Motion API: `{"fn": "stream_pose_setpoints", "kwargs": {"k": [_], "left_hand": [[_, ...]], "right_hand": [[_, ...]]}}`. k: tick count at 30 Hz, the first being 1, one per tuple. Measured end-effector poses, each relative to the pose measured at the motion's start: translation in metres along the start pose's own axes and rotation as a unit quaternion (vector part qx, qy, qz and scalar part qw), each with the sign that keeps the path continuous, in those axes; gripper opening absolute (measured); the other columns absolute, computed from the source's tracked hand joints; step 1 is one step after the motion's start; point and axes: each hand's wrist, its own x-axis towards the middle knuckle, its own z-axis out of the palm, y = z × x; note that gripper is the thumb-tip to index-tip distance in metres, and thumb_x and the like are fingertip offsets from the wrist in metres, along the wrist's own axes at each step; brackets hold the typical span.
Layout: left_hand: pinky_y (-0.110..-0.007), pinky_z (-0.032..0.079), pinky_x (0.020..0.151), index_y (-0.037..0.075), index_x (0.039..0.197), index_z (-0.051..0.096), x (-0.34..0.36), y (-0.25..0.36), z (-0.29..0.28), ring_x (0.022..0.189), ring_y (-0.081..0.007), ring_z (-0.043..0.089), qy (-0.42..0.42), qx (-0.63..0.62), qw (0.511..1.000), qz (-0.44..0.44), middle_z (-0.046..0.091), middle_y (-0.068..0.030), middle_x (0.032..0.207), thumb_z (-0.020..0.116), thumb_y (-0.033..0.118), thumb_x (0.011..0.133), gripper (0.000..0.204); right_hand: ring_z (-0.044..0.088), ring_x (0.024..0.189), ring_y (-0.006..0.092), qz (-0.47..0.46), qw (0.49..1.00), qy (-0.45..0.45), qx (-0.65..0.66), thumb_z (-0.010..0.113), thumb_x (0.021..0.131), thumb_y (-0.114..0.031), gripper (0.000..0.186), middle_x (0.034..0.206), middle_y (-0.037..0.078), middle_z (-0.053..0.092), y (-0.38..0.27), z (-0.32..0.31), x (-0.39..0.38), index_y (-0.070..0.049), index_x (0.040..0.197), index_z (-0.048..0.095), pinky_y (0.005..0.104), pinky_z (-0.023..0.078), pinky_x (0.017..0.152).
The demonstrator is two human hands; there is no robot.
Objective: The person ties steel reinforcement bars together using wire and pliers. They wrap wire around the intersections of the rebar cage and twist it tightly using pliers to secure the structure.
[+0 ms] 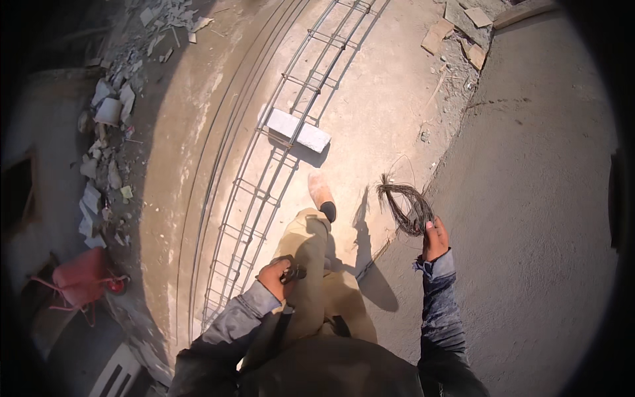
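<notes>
My right hand (436,239) holds a looped bundle of thin dark wire (410,206) out to the right, above the concrete. My left hand (276,278) is closed on a small dark object (296,272) in front of my thigh; I cannot make out what it is. Ahead and to the left of my feet lies a long rebar cage (258,192) of steel rods and square ties, with a pale rectangular block (297,130) under it. My foot (319,193) stands just below the block.
Loose steel rods (210,178) run left of the cage. Broken rubble (109,111) lines the left edge, and broken tiles (436,36) lie at the upper right. A red wheelbarrow (83,278) is at the lower left. A grey concrete surface (522,198) extends along the right.
</notes>
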Motion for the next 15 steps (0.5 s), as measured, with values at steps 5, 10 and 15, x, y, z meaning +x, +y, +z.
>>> {"fn": "stream_pose_setpoints", "kwargs": {"k": [5,10,15], "left_hand": [[-0.029,0.045,0.064,0.000,0.103,0.055,0.052,0.150,-0.032,0.073,-0.0149,0.056,-0.009,-0.248,0.966,0.078,0.059,-0.0060,0.082,0.063,0.020,0.079,0.032],[-0.020,0.033,0.040,-0.001,0.121,0.032,0.044,0.249,-0.071,0.047,-0.0060,0.039,-0.064,-0.525,0.842,-0.109,0.047,-0.0014,0.071,0.067,0.021,0.077,0.061],[-0.024,0.043,0.056,0.000,0.113,0.034,0.061,0.253,-0.070,0.065,-0.0107,0.052,0.062,-0.482,0.874,0.018,0.054,-0.0063,0.081,0.070,0.009,0.069,0.058]], "right_hand": [[0.047,0.104,0.0167,0.053,0.984,-0.166,0.039,0.036,0.093,-0.020,0.037,0.111,0.011,0.052,-0.159,0.090,-0.073,0.006,0.118,0.042,0.0281,0.033,0.092],[0.048,0.103,0.0176,0.027,0.946,-0.304,-0.107,0.036,0.093,-0.018,0.033,0.111,0.011,0.053,-0.225,0.136,-0.067,0.004,0.116,0.046,0.0271,0.035,0.090],[0.050,0.100,0.0161,-0.039,0.886,-0.396,-0.236,0.042,0.092,-0.016,0.030,0.107,0.010,0.055,-0.265,0.141,-0.036,0.003,0.113,0.050,0.0262,0.037,0.087]]}}
